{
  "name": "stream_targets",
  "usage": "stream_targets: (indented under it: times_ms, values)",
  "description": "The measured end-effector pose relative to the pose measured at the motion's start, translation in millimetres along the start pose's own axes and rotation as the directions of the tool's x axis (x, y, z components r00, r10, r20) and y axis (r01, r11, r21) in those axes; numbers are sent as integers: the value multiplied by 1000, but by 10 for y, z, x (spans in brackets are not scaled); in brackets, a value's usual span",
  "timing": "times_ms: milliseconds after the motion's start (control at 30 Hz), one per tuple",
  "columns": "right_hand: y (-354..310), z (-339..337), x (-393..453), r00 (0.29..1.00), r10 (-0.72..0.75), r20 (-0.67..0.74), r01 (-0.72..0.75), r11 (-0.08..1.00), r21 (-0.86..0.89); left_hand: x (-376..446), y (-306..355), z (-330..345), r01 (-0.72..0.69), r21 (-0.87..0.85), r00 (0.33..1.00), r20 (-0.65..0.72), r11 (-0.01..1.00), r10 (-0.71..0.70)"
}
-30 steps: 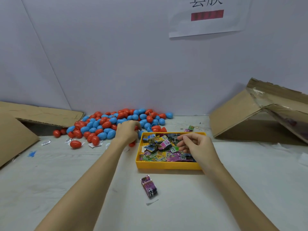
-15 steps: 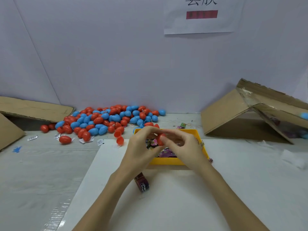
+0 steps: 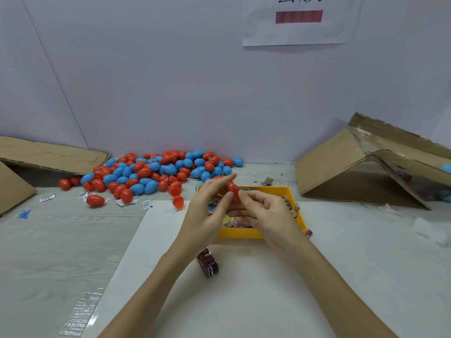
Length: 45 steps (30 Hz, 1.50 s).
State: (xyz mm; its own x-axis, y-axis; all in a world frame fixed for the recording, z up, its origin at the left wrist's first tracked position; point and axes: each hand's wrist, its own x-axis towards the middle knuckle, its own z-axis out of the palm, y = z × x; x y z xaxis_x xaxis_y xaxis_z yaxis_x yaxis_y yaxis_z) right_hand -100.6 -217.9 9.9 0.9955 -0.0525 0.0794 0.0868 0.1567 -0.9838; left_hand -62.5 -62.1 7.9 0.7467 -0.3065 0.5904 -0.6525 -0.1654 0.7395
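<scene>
Both hands meet above the yellow tray (image 3: 278, 191), which holds several small colourful packets. A red plastic egg (image 3: 233, 192) sits between them. My left hand (image 3: 207, 213) pinches it between thumb and fingers, with the index finger stretched out above it. My right hand (image 3: 266, 215) grips the egg from the right with curled fingers; whether a packet is also in that hand is hidden. Behind lies a pile of red and blue eggs (image 3: 156, 173).
Two open red egg halves (image 3: 177, 196) lie left of the tray. A small purple packet bundle (image 3: 208, 264) rests on the white sheet (image 3: 244, 289) under my left wrist. Cardboard boxes lie at the left (image 3: 48, 157) and right (image 3: 361, 167). Paper slips (image 3: 146, 204) are scattered near the pile.
My left hand came back from the egg pile with a red egg, and my right hand rose out of the tray. Both now hold the egg over the tray.
</scene>
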Motion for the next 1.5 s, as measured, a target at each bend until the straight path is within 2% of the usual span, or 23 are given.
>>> stream_targets:
  times_ms: [100, 233, 367, 467, 633, 767, 867, 933, 1000, 1033, 1133, 1200, 1367, 1500]
  values:
    - [-48, 8, -16, 995, 83, 50, -89, 988, 124, -15, 9, 30, 10, -41, 998, -59, 999, -12]
    - [-85, 12, -25, 991, 130, 44, -136, 968, 210, -8, -19, 3, 66, -92, 994, 89, 994, -58]
    - [-88, 53, -14, 986, 150, 71, -164, 949, 271, -10, -20, 24, 27, 7, 999, 44, 1000, -28]
    - [-77, 60, 6, 986, 165, 5, -159, 943, 292, 8, -30, 16, 55, 14, 998, 23, 998, -55]
    - [-52, 23, -2, 993, 110, 36, -115, 950, 289, -15, -38, 6, 56, 36, 994, 93, 998, -59]
    - [5, 26, 13, 995, 54, -80, -40, 986, 164, -5, -6, -5, -41, 75, 999, 34, 996, 39]
    - [35, -7, 35, 982, -98, -163, 76, 987, -140, 12, -3, -11, 46, 46, 997, -71, 998, -43]
    - [67, -83, 57, 943, -276, -186, 162, 868, -469, 29, -25, -38, 146, 1, 982, -125, 989, -144]
    - [72, -154, 60, 911, -401, -94, 215, 656, -723, 42, -55, -73, 201, -9, 968, -153, 980, -200]
    - [73, -179, 55, 913, -407, -29, 232, 575, -784, 46, -71, -88, 209, 7, 964, -169, 978, -205]
    - [67, -202, 41, 960, -258, 109, 228, 493, -839, 47, -106, -119, 225, 60, 955, -209, 972, -208]
    - [55, -205, 30, 972, -195, 131, 208, 456, -865, 48, -122, -121, 243, 63, 951, -213, 968, -225]
    - [30, -207, 16, 974, -181, 139, 196, 350, -916, 53, -125, -115, 244, 75, 955, -189, 967, -227]
    - [9, -224, 28, 951, -277, 137, 234, 353, -906, 41, -131, -116, 252, 84, 956, -173, 964, -235]
